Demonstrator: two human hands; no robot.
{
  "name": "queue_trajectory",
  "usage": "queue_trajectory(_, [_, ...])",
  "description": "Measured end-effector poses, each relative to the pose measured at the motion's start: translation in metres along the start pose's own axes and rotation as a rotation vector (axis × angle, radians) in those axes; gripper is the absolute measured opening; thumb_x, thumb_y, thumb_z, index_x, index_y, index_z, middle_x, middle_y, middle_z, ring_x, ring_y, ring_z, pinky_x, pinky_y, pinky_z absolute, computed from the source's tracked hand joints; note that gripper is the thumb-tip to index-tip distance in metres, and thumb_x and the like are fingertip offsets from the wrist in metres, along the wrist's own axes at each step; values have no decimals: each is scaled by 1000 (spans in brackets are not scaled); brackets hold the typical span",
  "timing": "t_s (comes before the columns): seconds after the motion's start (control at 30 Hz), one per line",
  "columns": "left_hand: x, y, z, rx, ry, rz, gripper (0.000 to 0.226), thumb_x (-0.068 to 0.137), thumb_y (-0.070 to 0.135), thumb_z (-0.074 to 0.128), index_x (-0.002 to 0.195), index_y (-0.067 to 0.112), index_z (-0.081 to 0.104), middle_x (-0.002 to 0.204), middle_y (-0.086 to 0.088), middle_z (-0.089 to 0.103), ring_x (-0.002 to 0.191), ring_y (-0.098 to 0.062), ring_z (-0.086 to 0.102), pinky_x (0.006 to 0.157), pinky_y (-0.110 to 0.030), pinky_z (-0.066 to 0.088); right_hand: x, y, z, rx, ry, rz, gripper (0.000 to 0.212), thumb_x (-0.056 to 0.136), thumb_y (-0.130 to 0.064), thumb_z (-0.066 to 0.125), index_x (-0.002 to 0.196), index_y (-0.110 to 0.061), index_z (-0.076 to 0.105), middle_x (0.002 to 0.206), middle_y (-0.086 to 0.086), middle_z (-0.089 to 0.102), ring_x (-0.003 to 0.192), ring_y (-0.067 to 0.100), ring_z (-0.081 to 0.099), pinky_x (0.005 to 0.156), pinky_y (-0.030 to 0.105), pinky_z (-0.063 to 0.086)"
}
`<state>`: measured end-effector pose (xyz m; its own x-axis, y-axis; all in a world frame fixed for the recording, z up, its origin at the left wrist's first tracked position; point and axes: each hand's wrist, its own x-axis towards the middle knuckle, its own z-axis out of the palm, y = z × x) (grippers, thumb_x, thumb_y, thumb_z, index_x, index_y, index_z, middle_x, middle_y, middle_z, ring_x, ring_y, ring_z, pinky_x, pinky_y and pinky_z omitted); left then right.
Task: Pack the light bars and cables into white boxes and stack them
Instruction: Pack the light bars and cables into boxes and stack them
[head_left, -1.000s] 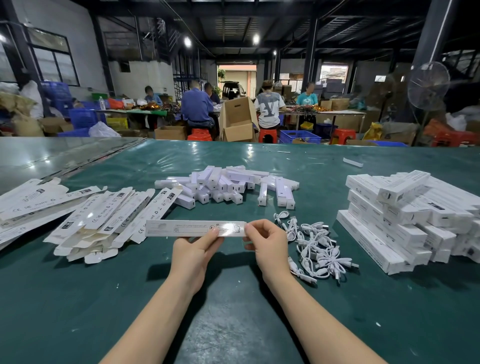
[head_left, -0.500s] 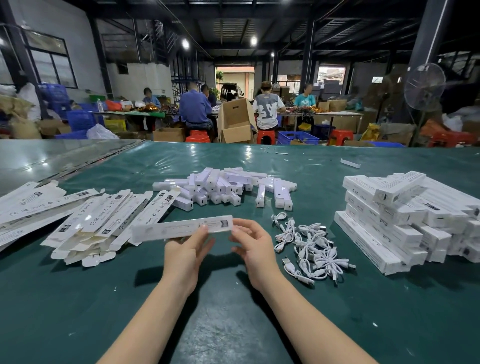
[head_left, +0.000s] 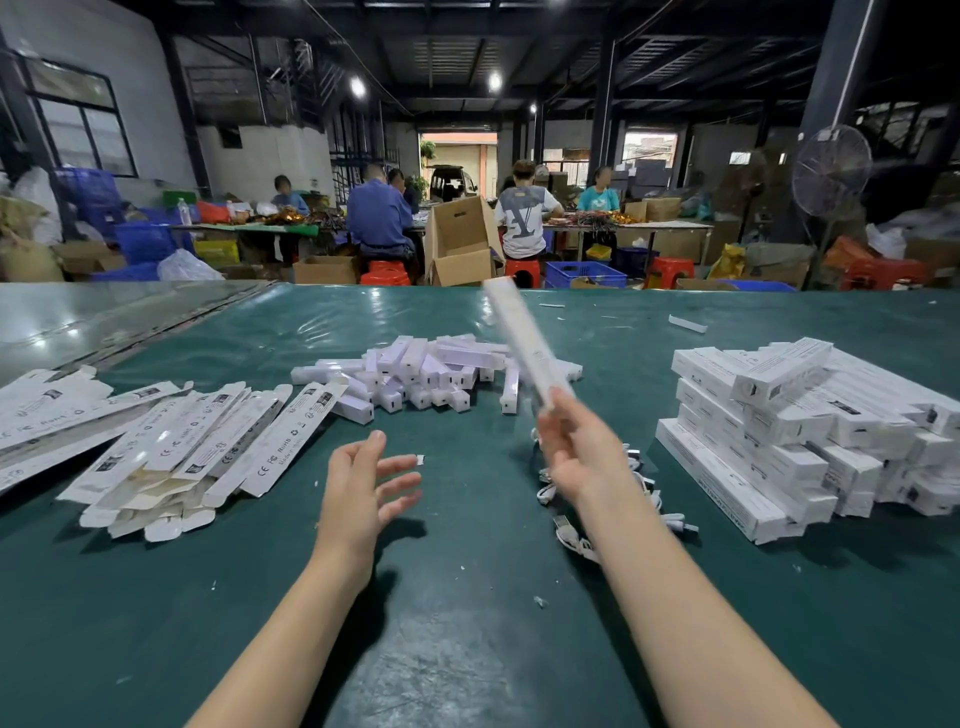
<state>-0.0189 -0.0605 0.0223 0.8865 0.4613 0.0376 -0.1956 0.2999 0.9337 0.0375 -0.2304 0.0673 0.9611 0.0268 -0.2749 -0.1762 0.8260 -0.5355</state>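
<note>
Right hand (head_left: 576, 457): fingers curled round the near end of a box (head_left: 524, 343), blurred, tilted up and away. Left hand (head_left: 358, 488): fingers spread, holding nothing, over the bench (head_left: 467, 623). Cables (head_left: 571, 535) under right hand, bars (head_left: 415, 374) beyond, stack (head_left: 779, 431) to its right.

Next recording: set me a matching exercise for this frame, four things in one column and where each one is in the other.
Things
1. flat box blanks
2. light bars
3. cables
4. white box

Places
A. raised and blurred, gripped by the right hand
B. loose heap in the middle, far side
C. fanned out on the left
D. partly hidden behind the right forearm

Pairs: 1-C, 2-B, 3-D, 4-A
</note>
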Motion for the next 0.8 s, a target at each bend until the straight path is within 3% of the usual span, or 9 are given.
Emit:
queue_trajectory(0.13, [-5,-4,5,65,-87,-22,13,97,30,44,90,20,43,84,-11,64,64,-18,61,60,-28,49,-3,-42,-11,199,129,-201,6,84,-7,64,87,-2,61,87,10,60,60,9,60,50,14,52])
queue_trajectory(0.27, [-8,-6,7,89,-125,-47,14,96,32,44,91,19,44,83,-11,65,60,-15,63,61,-29,51,-3,-68,-19,470,120,-342,11,88,-2,58,77,-2,57,78,5,57,42,6,60,53,12,51])
queue_trajectory(0.37, [-8,-6,7,103,-131,-59,15,96,32,44,91,18,45,81,-11,64,56,-13,62,57,-26,52,-1,-76,-22,611,38,-339,6,90,3,51,91,1,57,83,5,57,71,9,60,74,13,52])
queue_trajectory(0.43, [-9,-6,7,111,-131,-68,16,96,33,44,91,18,46,79,-10,64,55,-13,62,55,-25,53,1,-76,-22,609,21,-327,16,91,8,46,104,5,55,86,7,56,82,11,57,80,14,50])
queue_trajectory(0.5, [-9,-6,7,126,-131,-77,18,96,34,43,91,17,46,78,-9,64,57,-15,61,58,-27,52,1,-69,-21,582,1,-311,22,91,11,42,106,2,54,88,10,56,78,13,58,72,16,54])
queue_trajectory(0.67, [-11,-5,8,196,-125,-82,12,96,25,47,87,16,49,76,-6,64,61,-16,59,58,-24,52,5,-32,-15,279,112,-204,23,89,9,42,79,-8,55,72,6,56,59,13,56,50,19,54])
queue_trajectory(0.73, [-9,-4,4,352,-106,11,7,92,17,55,85,18,52,78,-2,64,67,-16,59,54,-17,48,8,-12,-14,68,169,-201,25,84,10,44,74,-9,56,64,4,54,48,10,51,41,15,48])
queue_trajectory(0.8, [-3,-2,-7,654,-48,191,11,86,13,62,83,21,55,81,5,64,79,-15,59,61,-17,43,11,11,-17,-226,150,-259,29,81,13,44,69,-10,56,59,4,52,38,5,46,39,14,42])
